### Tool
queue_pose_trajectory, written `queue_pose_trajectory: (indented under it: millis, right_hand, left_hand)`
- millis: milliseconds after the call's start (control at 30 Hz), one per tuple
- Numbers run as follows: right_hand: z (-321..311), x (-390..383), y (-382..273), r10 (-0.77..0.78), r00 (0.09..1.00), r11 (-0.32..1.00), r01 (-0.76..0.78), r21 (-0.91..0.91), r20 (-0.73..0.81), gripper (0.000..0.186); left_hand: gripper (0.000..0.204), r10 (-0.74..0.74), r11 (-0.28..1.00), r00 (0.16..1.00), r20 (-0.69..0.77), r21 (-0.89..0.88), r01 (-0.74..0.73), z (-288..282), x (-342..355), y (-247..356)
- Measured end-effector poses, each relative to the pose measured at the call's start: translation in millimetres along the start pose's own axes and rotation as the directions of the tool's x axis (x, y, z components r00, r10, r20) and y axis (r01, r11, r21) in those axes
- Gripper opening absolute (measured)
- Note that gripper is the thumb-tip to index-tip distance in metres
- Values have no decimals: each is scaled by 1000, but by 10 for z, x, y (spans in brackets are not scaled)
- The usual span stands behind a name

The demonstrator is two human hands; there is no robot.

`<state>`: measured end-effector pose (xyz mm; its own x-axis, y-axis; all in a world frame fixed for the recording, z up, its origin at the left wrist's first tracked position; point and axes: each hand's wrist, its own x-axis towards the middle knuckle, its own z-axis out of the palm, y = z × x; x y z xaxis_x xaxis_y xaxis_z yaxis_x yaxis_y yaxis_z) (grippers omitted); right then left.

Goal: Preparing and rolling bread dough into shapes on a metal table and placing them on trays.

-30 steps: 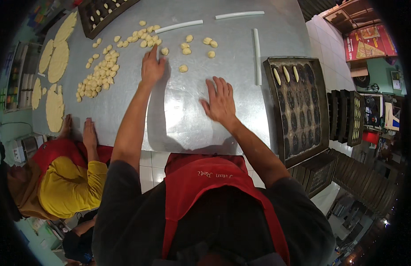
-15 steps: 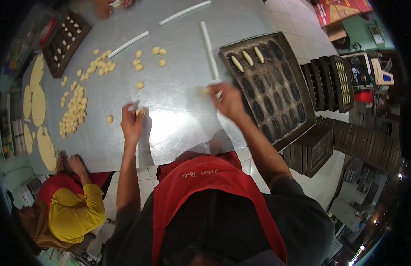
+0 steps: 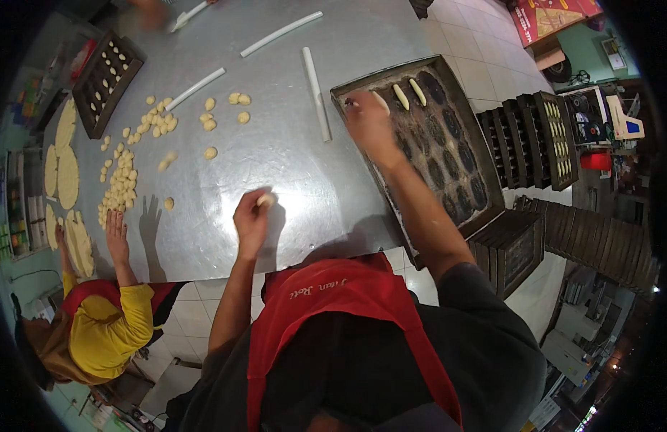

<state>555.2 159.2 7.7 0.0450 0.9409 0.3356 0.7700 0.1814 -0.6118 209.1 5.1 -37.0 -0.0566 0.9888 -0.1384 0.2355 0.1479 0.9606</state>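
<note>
Between the fingertips of my left hand (image 3: 251,229) is a small pale dough ball (image 3: 265,200), held just above the steel table near its front edge. My right hand (image 3: 371,128) is over the near left corner of a dark baking tray (image 3: 448,140) with oval hollows. Its fingers are closed and pointing down; whatever they hold is hidden beneath them. Right beside that hand, two long dough rolls (image 3: 401,96) lie in the tray, and a third dough roll (image 3: 381,102) is partly covered by the hand.
Several dough balls (image 3: 121,180) lie on the table's left, near flat dough sheets (image 3: 65,176). White rods (image 3: 317,93) lie across the middle. A smaller filled tray (image 3: 106,83) stands far left. A co-worker in yellow (image 3: 110,327) reaches in from the left. Stacked trays (image 3: 528,140) stand at right.
My right hand has moved from the table over the tray, where it held a dough piece before. My left hand has shifted right with its dough ball. The co-worker's hand now reaches the dough balls.
</note>
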Motion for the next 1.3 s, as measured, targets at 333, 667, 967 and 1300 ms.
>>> queue_pose_trajectory:
  millis: [333,667,967,1300]
  right_hand:
    - [739,-866,-430,-30,986,992,49,-114,163,29]
    - [596,-1093,-861,-288,926,955,259,145,243,45]
    - [423,-1615,-706,-10,809,983,-100,156,587,38]
    - [411,-2036,-985,-432,837,860,494,-124,337,39]
  left_hand:
    - [51,373,506,840,394,672,-540,277,-279,490]
    - [79,348,344,903,251,862,-372,151,603,300]
    - [68,350,532,767,537,560,-635,119,-366,150]
    - [47,386,508,791,475,606,-612,146,-674,99]
